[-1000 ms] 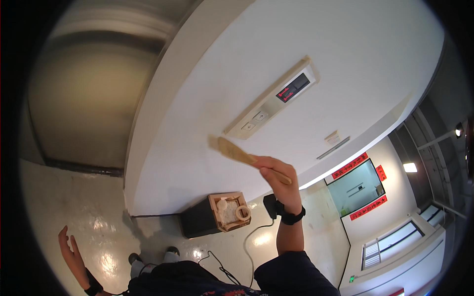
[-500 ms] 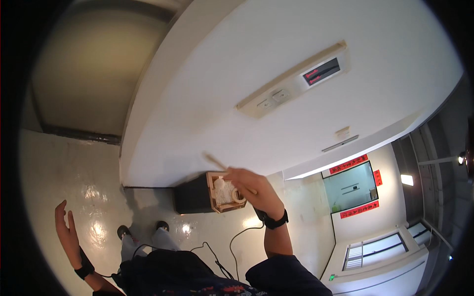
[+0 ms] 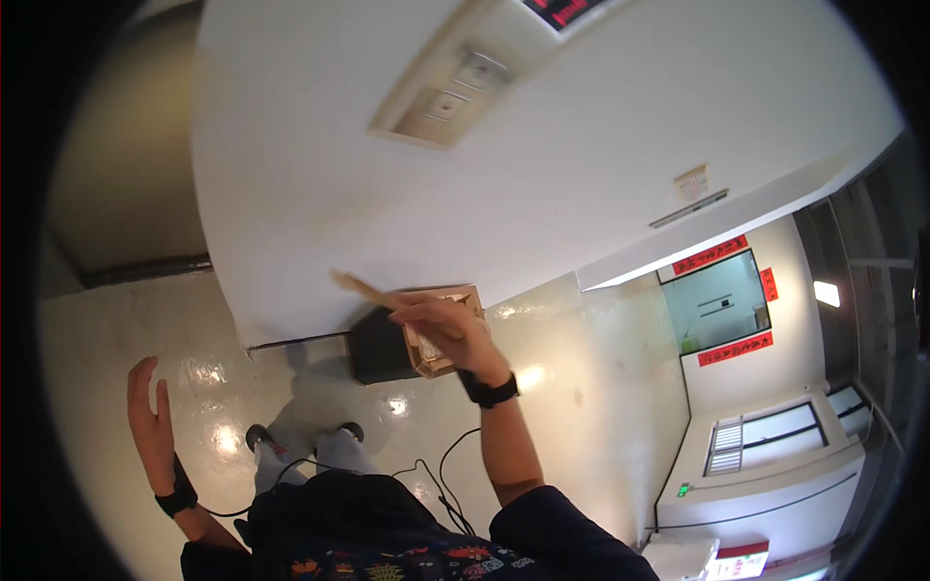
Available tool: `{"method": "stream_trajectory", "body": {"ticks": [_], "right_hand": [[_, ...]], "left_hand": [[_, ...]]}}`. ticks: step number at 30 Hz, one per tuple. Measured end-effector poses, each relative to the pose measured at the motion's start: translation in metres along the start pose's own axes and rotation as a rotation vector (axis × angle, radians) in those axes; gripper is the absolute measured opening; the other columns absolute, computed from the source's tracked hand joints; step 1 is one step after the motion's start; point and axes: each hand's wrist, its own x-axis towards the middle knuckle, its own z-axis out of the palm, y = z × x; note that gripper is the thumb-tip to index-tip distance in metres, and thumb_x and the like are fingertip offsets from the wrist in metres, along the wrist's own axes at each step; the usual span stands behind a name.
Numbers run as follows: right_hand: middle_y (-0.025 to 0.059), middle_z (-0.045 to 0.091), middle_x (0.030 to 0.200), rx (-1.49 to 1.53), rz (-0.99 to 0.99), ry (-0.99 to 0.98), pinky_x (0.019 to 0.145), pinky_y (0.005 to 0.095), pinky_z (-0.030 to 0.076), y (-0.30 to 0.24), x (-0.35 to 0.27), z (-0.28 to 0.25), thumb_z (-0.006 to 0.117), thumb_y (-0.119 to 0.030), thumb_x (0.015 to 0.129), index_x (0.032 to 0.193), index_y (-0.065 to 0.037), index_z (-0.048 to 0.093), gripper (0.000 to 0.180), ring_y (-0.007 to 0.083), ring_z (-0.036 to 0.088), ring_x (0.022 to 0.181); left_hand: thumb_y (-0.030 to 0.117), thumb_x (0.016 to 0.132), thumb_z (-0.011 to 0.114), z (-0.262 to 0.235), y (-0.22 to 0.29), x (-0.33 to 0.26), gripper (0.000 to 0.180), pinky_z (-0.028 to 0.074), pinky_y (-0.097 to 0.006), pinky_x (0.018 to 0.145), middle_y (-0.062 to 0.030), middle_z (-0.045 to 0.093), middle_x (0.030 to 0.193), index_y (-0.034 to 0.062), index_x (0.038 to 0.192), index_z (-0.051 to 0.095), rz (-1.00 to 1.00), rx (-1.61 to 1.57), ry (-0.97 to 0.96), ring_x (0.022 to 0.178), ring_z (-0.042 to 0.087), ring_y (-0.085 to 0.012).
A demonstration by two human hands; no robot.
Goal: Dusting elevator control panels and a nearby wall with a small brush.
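My right hand [image 3: 457, 337] is raised close to the white wall [image 3: 291, 213]. Its fingers are closed round a slim tan wooden-looking stick [image 3: 360, 286], which points left toward the wall. Motion blurs the stick's far end, so its exact kind is unclear. Below that hand on the floor stands a dark bin [image 3: 376, 346] with a brown rim, and the hand covers part of its opening and contents. Out to the left, my left hand [image 3: 147, 414] hangs over the floor, fingers stretched and nothing in them.
Up the wall is a raised panel with two switches [image 3: 448, 105] and a dark display [image 3: 560, 10]. A dark doorway or panel [image 3: 126, 194] lies beyond the wall's left edge. Black cables [image 3: 444, 470] run beside my body. A glass door [image 3: 717, 302] with red banners is at the right.
My right hand has moved left and a little up with the stick. The view has shifted, bringing the switch panel nearer the top. My left hand stays out to the left, fingers stretched.
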Motion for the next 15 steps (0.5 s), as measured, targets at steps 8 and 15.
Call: {"method": "stream_trajectory", "body": {"ticks": [8, 15], "right_hand": [[0.0114, 0.053, 0.108, 0.083, 0.088, 1.254, 0.072, 0.0273, 0.047, 0.107, -0.073, -0.119, 0.04, -0.006, 0.092, 0.108, 0.003, 0.054, 0.023, 0.0187, 0.059, 0.083], [0.0056, 0.059, 0.099, 0.515, 0.365, 1.76, 0.071, 0.0263, 0.045, 0.161, -0.264, -0.129, 0.053, -0.026, 0.089, 0.109, -0.006, 0.051, 0.029, 0.0162, 0.061, 0.086]], "left_hand": [[0.014, 0.088, 0.046, 0.064, 0.108, 0.018, 0.033, 0.023, -0.043, 0.103, -0.0141, 0.038, 0.133, 0.0061, 0.12, 0.047, 0.284, 0.125, 0.064, 0.125, 0.031, -0.0329], [0.01, 0.082, 0.053, 0.15, 0.168, 0.038, 0.059, 0.016, -0.044, 0.107, -0.0127, 0.017, 0.145, 0.0089, 0.136, 0.029, 0.275, -0.029, -0.003, 0.133, 0.016, -0.0322]]}}
